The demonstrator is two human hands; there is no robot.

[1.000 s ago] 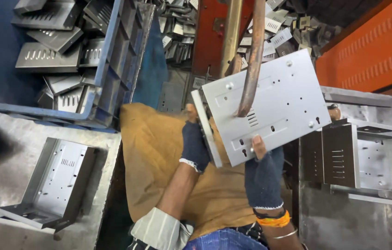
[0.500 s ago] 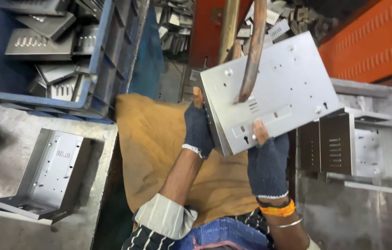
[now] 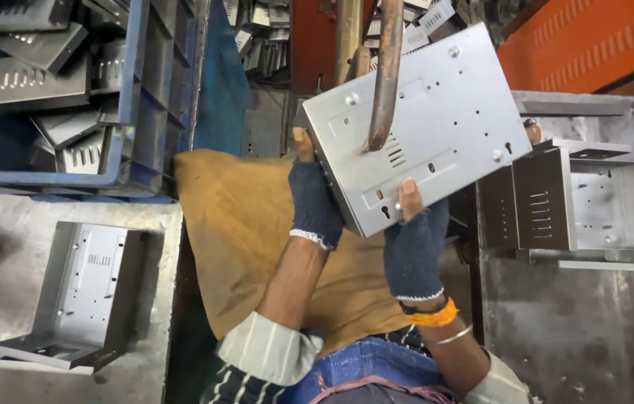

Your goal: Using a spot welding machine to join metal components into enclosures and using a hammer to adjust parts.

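Grey sheet-metal chassis (image 3: 425,135) held tilted above brown sacking (image 3: 242,239), left hand (image 3: 315,202) clasping its edge, right hand (image 3: 416,247) pinching its lower rim, rusty rod (image 3: 384,75) crossing in front, blue crate (image 3: 145,97) of similar parts left, stacked chassis (image 3: 556,198) right.

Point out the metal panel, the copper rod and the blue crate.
metal panel (image 3: 444,112), head view, on its flat grey face.
copper rod (image 3: 386,67), head view, on its shaft above the panel.
blue crate (image 3: 135,82), head view, on its right wall.
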